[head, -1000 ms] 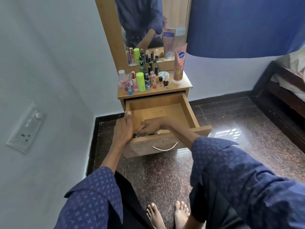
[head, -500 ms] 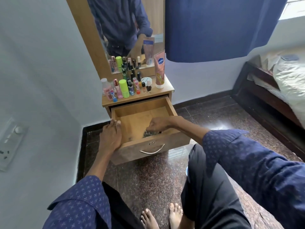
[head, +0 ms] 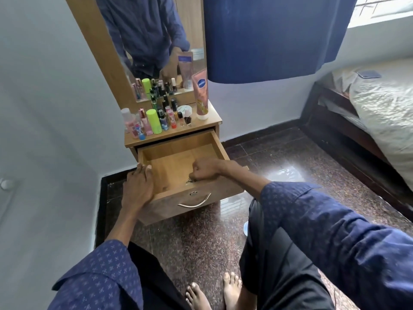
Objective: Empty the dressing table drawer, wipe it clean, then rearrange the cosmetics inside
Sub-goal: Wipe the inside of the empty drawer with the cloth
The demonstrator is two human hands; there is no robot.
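Observation:
The wooden drawer (head: 174, 153) of the dressing table stands pulled out, its bottom bare. My left hand (head: 137, 189) grips the drawer's left front corner, fingers over the rim. My right hand (head: 206, 170) is inside near the front wall, fingers curled round a small dark patterned cloth (head: 189, 181) that is mostly hidden beneath it. Several cosmetics bottles (head: 156, 121) stand on the table top, with a tall pink lotion tube (head: 201, 95) at the right.
A mirror (head: 152, 41) rises behind the table. A blue curtain (head: 268, 34) hangs to the right, above the dark speckled floor (head: 290, 153). A bed (head: 380, 104) fills the far right. A white wall (head: 44, 108) is close on the left. My bare feet (head: 214, 291) are below.
My right hand has shifted rightwards along the drawer's front wall with the cloth. The left hand has stayed on the corner. The camera view has drifted right.

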